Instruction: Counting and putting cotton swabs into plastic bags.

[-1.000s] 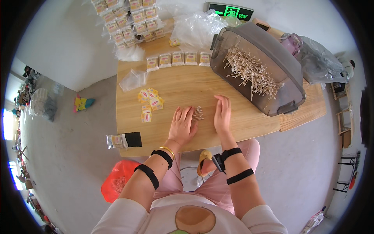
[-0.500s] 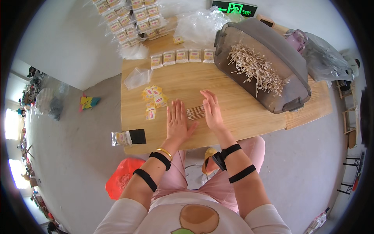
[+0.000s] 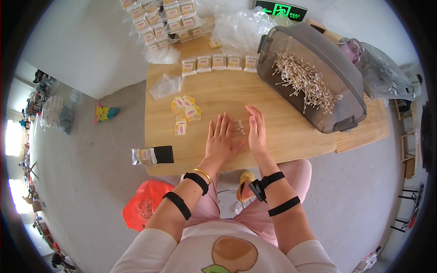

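A small row of cotton swabs (image 3: 238, 128) lies on the wooden table (image 3: 291, 141) between my two hands. My left hand (image 3: 220, 140) is laid palm down with its fingers stretched out, covering the left part of the row. To the right of the swabs stands my right hand (image 3: 257, 133), turned on its edge with straight fingers and holding nothing. A narrow gap shows between it and the swab ends. Left of my hands are several small yellow and white printed cards (image 3: 187, 109), loosely overlapping.
A grey plastic bin (image 3: 314, 50) full of loose swabs leans at the right. Several packed swab packets (image 3: 219, 62) form a row at the back, with stacked packs (image 3: 164, 22) behind. A filled packet (image 3: 146, 156) sits on a black piece at the left edge. A red bag (image 3: 141, 204) is below.
My left hand has slid right, over part of the swabs, so fewer of them show. My right hand has shifted slightly right, and the whole view has moved a little.
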The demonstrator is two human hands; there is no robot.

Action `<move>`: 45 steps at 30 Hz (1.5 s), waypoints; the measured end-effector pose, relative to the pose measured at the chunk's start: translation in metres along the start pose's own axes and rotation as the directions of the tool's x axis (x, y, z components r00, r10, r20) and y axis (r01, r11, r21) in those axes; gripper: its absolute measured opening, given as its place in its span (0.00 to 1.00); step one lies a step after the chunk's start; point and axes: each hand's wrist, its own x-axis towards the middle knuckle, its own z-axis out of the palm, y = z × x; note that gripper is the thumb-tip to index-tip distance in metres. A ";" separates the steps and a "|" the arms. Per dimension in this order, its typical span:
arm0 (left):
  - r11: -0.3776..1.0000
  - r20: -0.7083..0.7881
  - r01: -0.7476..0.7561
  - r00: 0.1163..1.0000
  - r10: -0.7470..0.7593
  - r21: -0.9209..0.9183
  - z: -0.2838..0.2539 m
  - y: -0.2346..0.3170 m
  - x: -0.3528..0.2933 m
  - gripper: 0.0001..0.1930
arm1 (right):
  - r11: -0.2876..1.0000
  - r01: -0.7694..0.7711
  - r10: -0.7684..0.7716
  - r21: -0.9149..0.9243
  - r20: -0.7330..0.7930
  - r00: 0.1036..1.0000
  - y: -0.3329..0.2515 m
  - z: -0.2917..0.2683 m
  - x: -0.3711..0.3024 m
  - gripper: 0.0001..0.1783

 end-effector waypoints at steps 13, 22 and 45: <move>1.000 -0.023 0.030 0.999 -0.030 -0.001 -0.019 -0.037 -0.008 0.47 | 0.963 0.042 0.016 -0.265 0.215 0.976 -0.011 -0.035 -0.016 0.23; 0.942 0.095 0.123 0.983 -0.160 0.313 0.002 -0.017 -0.004 0.53 | 0.923 0.245 -0.135 -0.297 0.347 0.928 -0.012 0.029 -0.011 0.28; 0.987 -0.201 0.098 0.972 -0.123 -0.130 -0.018 -0.054 -0.001 0.27 | 0.765 0.463 -0.255 -0.448 0.449 0.856 -0.028 -0.012 -0.039 0.21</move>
